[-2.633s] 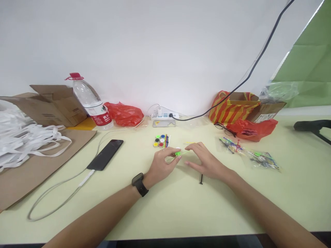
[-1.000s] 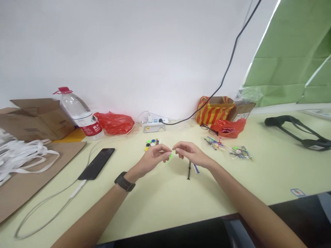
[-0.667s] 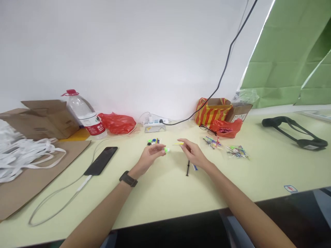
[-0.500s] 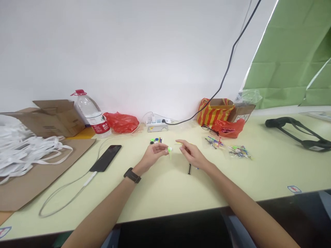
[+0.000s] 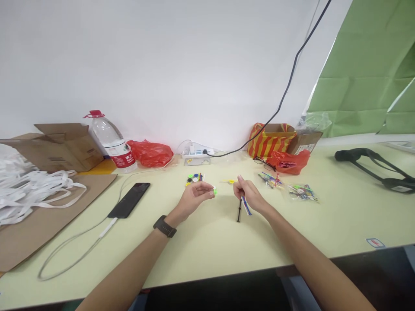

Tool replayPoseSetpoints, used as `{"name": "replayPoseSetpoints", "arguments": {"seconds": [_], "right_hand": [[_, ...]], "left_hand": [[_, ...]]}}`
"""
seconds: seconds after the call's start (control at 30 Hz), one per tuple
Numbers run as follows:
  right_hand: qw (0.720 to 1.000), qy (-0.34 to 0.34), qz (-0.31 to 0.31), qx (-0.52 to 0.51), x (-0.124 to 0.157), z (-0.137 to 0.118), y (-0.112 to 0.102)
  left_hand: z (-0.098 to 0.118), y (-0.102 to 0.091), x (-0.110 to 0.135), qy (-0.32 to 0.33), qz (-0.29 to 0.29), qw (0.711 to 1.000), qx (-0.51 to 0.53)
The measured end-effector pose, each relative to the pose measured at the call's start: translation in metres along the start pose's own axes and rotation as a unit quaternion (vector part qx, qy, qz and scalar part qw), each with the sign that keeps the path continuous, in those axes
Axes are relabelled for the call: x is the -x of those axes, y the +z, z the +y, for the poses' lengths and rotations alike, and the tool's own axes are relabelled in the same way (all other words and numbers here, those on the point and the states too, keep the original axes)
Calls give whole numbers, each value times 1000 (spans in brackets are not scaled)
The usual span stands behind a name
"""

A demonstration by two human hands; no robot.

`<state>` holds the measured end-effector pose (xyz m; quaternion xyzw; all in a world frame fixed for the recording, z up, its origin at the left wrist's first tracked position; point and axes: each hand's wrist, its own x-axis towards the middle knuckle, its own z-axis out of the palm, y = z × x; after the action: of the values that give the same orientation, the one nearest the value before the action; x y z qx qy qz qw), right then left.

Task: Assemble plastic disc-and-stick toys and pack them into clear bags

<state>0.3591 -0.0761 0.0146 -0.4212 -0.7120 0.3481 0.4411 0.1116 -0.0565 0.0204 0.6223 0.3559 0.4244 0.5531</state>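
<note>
My left hand (image 5: pixel 196 195) is closed, thumb against fingers, on a small green plastic piece (image 5: pixel 215 191) with a bit of white at its top. To its right, my right hand (image 5: pixel 248 194) is curled with the thumb up; what its fingers hold, if anything, is hidden. Just below it, a black plastic stick (image 5: pixel 239 211) and blue and white sticks (image 5: pixel 246 206) show, their upper ends covered by the hand. A yellow round piece with a thin stem (image 5: pixel 231 182) lies left of the right hand. Behind my left hand are several coloured round pieces and sticks (image 5: pixel 194 177).
Bags of small plastic parts (image 5: pixel 303 192) lie right. At the back stand a power strip (image 5: pixel 197 151), red bag (image 5: pixel 151 153), water bottle (image 5: pixel 113 140) and striped bag (image 5: pixel 269 140). A phone (image 5: pixel 129 200) with its cable, white straps (image 5: pixel 42 192) and black headgear (image 5: pixel 372 168) flank the hands.
My right hand has moved right and down, its pointing index finger now curled in. The yellow piece and the blue sticks are more exposed. The green piece stays in my left hand.
</note>
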Motion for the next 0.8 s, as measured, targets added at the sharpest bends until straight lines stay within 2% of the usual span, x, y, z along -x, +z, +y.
{"name": "replayPoseSetpoints", "arguments": {"seconds": [0.23, 0.33, 0.5, 0.8], "right_hand": [[999, -4, 21, -38, 1, -4, 1], [999, -22, -10, -27, 2, -7, 4], [997, -11, -69, -13, 4, -7, 10], [995, -16, -94, 34, 4, -4, 11]], "left_hand": [[-1, 5, 2, 3, 12, 1000, -15], [-1, 6, 1, 7, 9, 1000, -3], [-4, 7, 1, 7, 10, 1000, 3], [-6, 8, 1, 7, 23, 1000, 13]]}}
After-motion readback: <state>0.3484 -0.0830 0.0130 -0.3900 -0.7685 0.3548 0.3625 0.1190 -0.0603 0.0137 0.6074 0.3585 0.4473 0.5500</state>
